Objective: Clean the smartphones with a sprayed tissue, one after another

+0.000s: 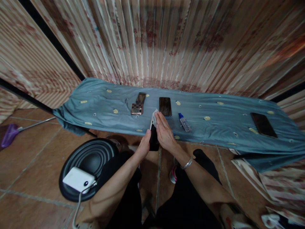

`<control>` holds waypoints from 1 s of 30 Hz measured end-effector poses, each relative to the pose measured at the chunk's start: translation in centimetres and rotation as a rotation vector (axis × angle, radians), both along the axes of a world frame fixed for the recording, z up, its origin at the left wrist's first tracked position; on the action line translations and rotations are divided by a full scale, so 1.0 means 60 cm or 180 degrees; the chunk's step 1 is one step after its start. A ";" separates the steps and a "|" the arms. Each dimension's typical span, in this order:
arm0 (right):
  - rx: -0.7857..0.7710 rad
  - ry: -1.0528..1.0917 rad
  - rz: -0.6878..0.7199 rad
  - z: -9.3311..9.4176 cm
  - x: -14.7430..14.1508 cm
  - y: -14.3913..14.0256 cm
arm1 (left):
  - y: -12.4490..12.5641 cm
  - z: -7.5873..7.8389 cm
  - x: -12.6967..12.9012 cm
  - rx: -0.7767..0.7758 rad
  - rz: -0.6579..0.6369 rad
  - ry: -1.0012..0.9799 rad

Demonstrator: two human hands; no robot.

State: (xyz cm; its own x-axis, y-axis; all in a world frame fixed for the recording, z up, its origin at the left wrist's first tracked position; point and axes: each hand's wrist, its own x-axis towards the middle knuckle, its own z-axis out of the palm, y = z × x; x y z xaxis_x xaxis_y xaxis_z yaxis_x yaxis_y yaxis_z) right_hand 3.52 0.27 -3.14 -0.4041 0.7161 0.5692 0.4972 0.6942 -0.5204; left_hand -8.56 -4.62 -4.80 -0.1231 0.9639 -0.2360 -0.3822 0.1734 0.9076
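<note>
My left hand grips a dark phone by its left edge, holding it tilted just off the front of the cloth-covered bench. Against the upper part of its screen, my right hand presses a pale cloth or tissue, fingers straight and close together. Right behind the hands lies a dark tablet or phone. A small clear bottle with a blue cap rests on its side to the right. To the left sits a phone in a checkered case, partly blurred out.
The bench has a blue-green cloth with yellow prints. Another dark phone lies at its right end. On the floor, a round black stool carries a white power bank with a cable. A purple broom lies left; curtains hang behind.
</note>
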 end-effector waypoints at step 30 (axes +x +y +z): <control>0.0262 -0.0224 0.0272 0.006 0.011 0.010 | -0.010 0.016 0.002 0.0323 -0.0164 0.0843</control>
